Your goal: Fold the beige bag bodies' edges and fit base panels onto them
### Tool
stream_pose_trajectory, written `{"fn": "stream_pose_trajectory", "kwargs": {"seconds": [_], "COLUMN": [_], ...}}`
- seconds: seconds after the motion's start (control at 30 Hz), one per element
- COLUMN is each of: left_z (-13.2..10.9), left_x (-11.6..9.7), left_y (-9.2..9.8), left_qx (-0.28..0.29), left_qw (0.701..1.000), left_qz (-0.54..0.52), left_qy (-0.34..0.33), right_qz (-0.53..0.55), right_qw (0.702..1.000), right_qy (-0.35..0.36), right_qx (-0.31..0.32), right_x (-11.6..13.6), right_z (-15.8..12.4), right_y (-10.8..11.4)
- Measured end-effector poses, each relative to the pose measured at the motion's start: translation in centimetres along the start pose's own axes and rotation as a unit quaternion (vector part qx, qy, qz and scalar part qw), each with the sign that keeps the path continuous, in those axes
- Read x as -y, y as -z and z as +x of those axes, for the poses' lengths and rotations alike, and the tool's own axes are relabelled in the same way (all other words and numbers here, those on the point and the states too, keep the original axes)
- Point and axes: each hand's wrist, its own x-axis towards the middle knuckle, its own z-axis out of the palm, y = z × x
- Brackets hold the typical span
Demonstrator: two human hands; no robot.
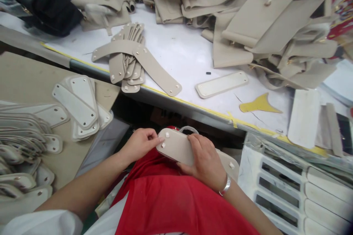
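Note:
A beige strap (179,148) with rounded ends lies across my lap, small white tabs covering the fasteners near its ends. My right hand (205,158) is closed around its middle, fingers over the far edge and thumb along the near edge. At the strap's left end, my left hand (143,143) is closed with curled fingers, its thumb tip touching the strap beside the white tabs (167,135). Whatever its fingers pinch, if anything, is hidden. Under the strap's right part another beige end (230,163) with a white tab shows.
Similar straps (128,58) are piled on the white table (176,44), near a single strap (222,84) and a yellow scrap (259,104). Beige bag pieces (264,18) heap up behind. Pale-backed straps (75,104) cover the left board. A white plastic crate (275,187) stands at right.

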Motion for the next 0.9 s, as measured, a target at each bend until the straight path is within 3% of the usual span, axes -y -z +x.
{"fn": "stream_pose_trajectory", "kwargs": {"seconds": [0.47,0.77,0.9], "left_z": [0.4,0.2,0.1], "left_x": [0.5,1.2,1.7], "left_y": [0.4,0.1,0.2], "left_qx": [0.018,-0.005,-0.003], "left_qw": [0.998,0.997,0.995], "left_qz": [-0.055,-0.064,-0.082], "left_qy": [-0.019,-0.043,-0.049], "right_qz": [-0.017,-0.049,-0.055], "right_qw": [0.999,0.999,0.998], "right_qy": [-0.008,-0.015,-0.022], "right_qx": [0.032,-0.004,-0.014], "right_x": [0.3,4.2,4.7], "right_z": [0.4,3.9,4.1], "right_y": [0.1,-2.5,-3.0]}}
